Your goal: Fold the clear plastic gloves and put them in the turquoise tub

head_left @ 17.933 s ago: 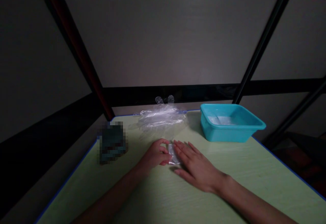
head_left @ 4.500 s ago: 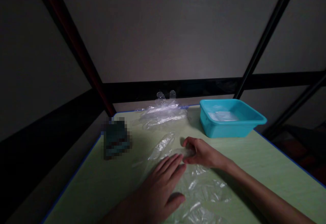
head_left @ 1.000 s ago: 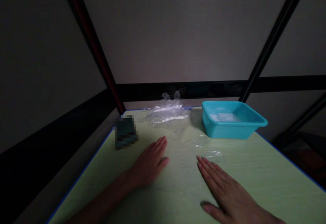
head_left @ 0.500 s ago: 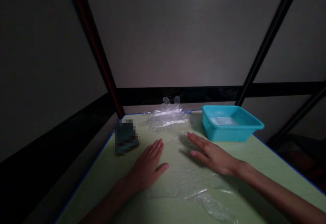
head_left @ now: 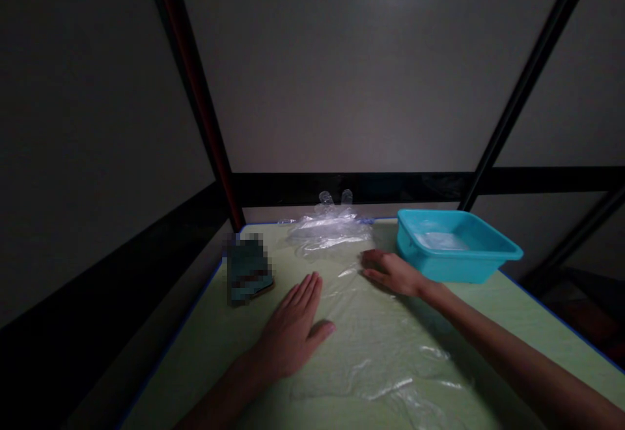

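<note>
we are seemingly flattening film (head_left: 374, 358), spread but not yet smooth; left hand (head_left: 291, 329) lying open, right hand (head_left: 394, 273) curled, grip unclear.

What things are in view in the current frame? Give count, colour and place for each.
Plastic film: one visible spread, clear, creased, mid-table.
Plastic gloves: several, exact count unclear, clear, heaped at the table's far edge.
Basin: one, turquoise, far right on the table.
Plastic contents: count unclear, whitish, inside the basin.
Pixelated object: apparently one, dark green, far left on the table.
Table: one, pale green, blue-edged, under these.
Panels: several, grey, behind the table.
Left hand: one, bare, flat at the film's left.
Right hand: one, bare, fingers curled, near the film's far end.
</note>
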`<state>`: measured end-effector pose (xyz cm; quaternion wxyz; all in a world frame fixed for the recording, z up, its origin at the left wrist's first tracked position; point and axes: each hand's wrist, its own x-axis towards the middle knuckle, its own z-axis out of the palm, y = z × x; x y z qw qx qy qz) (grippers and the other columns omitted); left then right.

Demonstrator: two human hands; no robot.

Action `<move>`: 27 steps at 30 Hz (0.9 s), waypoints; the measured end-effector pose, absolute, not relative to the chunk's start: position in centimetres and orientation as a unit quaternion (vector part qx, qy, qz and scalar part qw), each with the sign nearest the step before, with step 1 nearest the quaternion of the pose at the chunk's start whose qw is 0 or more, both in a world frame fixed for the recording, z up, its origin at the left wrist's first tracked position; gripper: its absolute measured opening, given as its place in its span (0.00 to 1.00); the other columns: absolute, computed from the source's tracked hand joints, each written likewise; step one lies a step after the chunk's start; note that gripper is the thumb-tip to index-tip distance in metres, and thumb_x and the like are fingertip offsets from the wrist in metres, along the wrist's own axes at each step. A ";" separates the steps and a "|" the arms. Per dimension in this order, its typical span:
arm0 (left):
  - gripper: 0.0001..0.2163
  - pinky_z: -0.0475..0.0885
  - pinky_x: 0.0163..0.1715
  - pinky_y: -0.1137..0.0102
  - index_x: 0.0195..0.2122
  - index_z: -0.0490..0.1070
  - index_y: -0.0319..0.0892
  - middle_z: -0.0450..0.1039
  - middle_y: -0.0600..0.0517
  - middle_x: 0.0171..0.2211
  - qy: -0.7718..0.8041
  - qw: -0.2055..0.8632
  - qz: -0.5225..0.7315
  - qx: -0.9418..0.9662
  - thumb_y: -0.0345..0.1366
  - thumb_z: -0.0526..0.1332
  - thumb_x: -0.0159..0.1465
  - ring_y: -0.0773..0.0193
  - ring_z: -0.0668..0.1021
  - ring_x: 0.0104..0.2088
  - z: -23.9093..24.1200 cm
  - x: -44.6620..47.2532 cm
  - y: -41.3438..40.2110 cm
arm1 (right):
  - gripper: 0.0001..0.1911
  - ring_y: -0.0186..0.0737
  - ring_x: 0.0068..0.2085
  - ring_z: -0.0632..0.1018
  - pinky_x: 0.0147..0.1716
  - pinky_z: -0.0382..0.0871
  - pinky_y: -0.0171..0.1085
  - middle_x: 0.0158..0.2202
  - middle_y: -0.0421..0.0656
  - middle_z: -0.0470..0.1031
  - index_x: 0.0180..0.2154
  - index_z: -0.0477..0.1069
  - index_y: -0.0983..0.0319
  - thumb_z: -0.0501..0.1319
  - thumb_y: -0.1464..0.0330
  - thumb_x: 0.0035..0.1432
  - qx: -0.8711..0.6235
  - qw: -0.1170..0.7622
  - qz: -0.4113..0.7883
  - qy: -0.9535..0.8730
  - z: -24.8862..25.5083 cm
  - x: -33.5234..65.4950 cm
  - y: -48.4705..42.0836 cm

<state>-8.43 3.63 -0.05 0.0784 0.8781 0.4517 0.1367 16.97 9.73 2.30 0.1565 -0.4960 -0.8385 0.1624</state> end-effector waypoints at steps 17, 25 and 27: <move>0.14 0.64 0.46 0.60 0.41 0.64 0.39 0.70 0.46 0.41 0.518 0.283 0.406 0.698 0.33 0.54 0.53 0.59 0.72 0.43 -0.5 -8.6 6.3 | 0.09 0.35 0.29 0.72 0.29 0.66 0.35 0.28 0.40 0.70 0.34 0.68 0.67 0.62 0.74 0.47 -0.546 0.175 0.242 -0.783 1.6 15.8 14.3; 0.12 0.64 0.46 0.60 0.39 0.65 0.39 0.70 0.47 0.40 0.523 0.271 0.398 0.704 0.33 0.53 0.53 0.58 0.72 0.43 -0.6 -8.7 6.2 | 0.16 0.32 0.22 0.69 0.22 0.60 0.30 0.19 0.35 0.67 0.32 0.66 0.65 0.58 0.82 0.35 -0.545 0.259 0.249 -0.758 0.8 15.8 14.1; 0.12 0.64 0.46 0.61 0.39 0.64 0.39 0.70 0.47 0.41 0.522 0.268 0.396 0.706 0.33 0.53 0.53 0.59 0.72 0.43 -0.6 -8.7 6.2 | 0.17 0.32 0.21 0.68 0.21 0.60 0.30 0.18 0.35 0.66 0.31 0.66 0.65 0.56 0.83 0.35 -0.535 0.275 0.262 -0.754 1.0 15.6 14.0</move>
